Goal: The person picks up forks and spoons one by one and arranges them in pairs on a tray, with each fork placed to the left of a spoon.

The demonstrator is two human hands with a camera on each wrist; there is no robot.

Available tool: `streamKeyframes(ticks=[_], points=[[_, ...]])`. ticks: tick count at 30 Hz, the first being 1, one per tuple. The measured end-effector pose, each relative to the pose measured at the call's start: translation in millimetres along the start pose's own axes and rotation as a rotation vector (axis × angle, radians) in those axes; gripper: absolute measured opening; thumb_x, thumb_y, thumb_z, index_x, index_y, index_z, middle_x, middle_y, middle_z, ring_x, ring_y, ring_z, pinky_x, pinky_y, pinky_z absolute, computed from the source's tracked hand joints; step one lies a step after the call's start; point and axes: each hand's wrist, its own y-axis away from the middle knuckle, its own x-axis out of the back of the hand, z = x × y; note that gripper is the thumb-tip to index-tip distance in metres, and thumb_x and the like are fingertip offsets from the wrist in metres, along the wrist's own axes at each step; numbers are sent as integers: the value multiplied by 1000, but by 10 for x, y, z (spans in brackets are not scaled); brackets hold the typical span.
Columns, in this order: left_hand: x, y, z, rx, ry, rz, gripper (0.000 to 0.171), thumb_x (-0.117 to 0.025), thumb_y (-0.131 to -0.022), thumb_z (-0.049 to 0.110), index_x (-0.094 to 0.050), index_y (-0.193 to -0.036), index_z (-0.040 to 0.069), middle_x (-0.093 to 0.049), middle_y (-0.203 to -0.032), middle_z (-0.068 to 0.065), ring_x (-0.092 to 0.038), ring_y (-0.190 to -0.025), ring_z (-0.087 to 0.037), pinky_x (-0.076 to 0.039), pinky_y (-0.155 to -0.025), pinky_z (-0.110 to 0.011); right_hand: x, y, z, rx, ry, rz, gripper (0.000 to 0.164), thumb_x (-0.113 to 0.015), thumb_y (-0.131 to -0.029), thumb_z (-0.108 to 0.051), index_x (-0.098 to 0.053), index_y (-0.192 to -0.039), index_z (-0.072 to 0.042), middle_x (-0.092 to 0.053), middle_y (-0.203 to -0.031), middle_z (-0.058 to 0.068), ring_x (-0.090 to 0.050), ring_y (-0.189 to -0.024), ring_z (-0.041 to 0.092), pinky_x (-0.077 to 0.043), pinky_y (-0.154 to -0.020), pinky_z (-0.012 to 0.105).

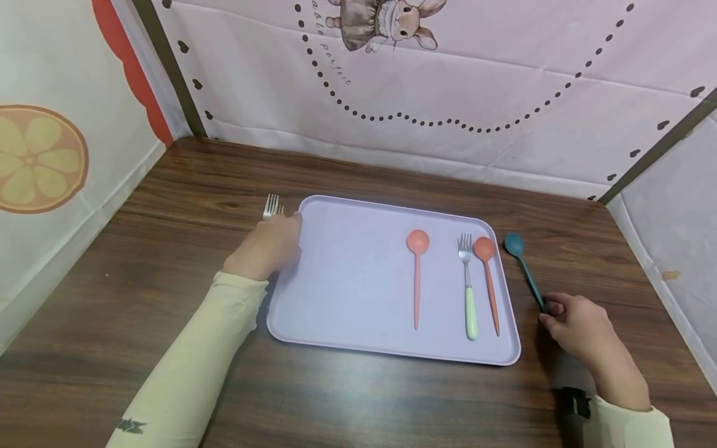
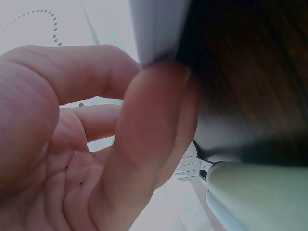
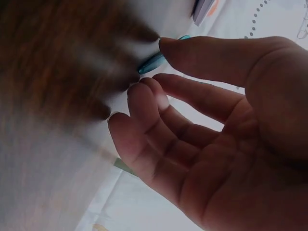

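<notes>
At the left of the dark wood-grain table point(image 1: 140, 298), the silvery tines of a metal fork point(image 1: 271, 206) are seen just beyond the left hand point(image 1: 266, 249), with a second row of tines point(image 1: 281, 211) beside them; in the left wrist view, a smooth pale green handle point(image 2: 262, 192) is also shown near the fingers. The left rim of the flat, rounded-rectangular lavender tray point(image 1: 347, 274) appears to be pinched between this hand's thumb and fingertips. That hold is best made light and level, so that the tray is steadied without being tipped.

Toward the tray's right side, three pieces are laid with their handles toward the person: a salmon-pink spoon with a round bowl point(image 1: 417, 274), a fork with metal tines and a glossy light green handle point(image 1: 470, 305), and, just beside it, a slim orange-red spoon point(image 1: 489, 281).

Off the tray, just past its right rim, a slender teal spoon point(image 1: 525, 270) is laid on the table. Its handle end is met by the right hand point(image 1: 582, 326), but whether it is firmly pinched or merely touched cannot be told. The handle would be better controlled if taken slightly above its tip, since the bowl might otherwise swing.
</notes>
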Motion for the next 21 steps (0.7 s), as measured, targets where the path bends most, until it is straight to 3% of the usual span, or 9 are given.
streamKeyframes(ticks=[6, 11, 17, 21], points=[[0, -1, -1, 2, -9, 4, 44, -48, -93, -3, -46, -135, -15, -56, -94, -24, -56, -76, -35, -48, -58, -39, -7, 1, -32, -15, 4, -2, 31, -68, -87, -5, -63, -112, 12, -51, -74, 6, -50, -75, 34, -42, -67, 48], [-8, -3, -10, 4, -7, 6, 45, -48, -93, -3, -45, -137, -15, -57, -98, -25, -57, -79, -35, -48, -60, -40, -6, 7, -55, -19, -9, -3, 29, -66, -86, -3, -64, -111, 11, -52, -69, 0, -49, -69, 28, -37, -60, 38], [-8, -6, -17, -1, -11, 13, 42, -47, -92, -3, -48, -133, -15, -56, -94, -24, -56, -79, -35, -49, -61, -41, 3, -1, -66, -28, -16, -13, 29, -63, -85, -3, -63, -111, 12, -61, -73, 4, -51, -67, 26, -38, -57, 37], [-9, -6, -21, -6, -8, 15, 42, -48, -92, -3, -47, -133, -15, -57, -96, -24, -56, -79, -35, -49, -63, -42, 20, -8, -70, -52, -16, -46, 32, -64, -83, -5, -62, -110, 13, -68, -80, 15, -59, -72, 32, -46, -59, 43]])
